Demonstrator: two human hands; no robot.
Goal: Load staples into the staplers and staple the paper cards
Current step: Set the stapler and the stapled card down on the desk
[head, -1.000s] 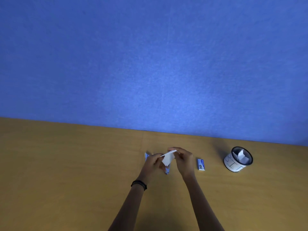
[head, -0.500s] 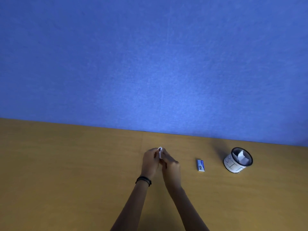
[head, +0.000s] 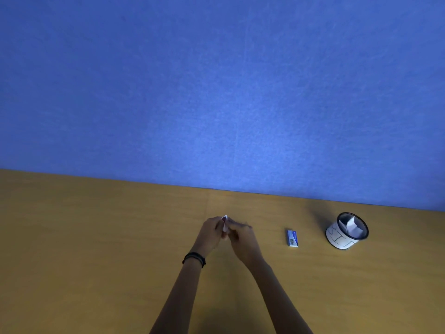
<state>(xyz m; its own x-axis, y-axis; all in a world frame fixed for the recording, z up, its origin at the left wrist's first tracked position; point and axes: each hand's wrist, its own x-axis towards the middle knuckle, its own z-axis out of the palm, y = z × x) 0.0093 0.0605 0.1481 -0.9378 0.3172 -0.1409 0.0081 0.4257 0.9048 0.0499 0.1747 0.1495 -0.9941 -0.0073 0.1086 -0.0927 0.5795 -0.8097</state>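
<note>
Left grip (head: 212, 231) toward the far edge of the table (head: 96, 249), about midway along it, fingers curled round a small white card (head: 225, 224) and clamped on it. Card held edge-up, only a thin sliver showing above the knuckles. Right grip (head: 243, 239) pressed up against the left one, fingertips (head: 237, 225) reaching to the card but blurred; cannot tell whether clamped on the card or merely touching it. No telling what else sits between the palms. Black band (head: 194, 259) on the left wrist. Small blue-and-white box (head: 292, 238) flat on the table, toward the right edge, well apart from both grips. Further right, near the far edge, a cup (head: 337, 237) with dark rim and hand-lettered white label, tilted, white papers (head: 352, 226) inside. Blue wall (head: 216, 92) behind the far edge.
</note>
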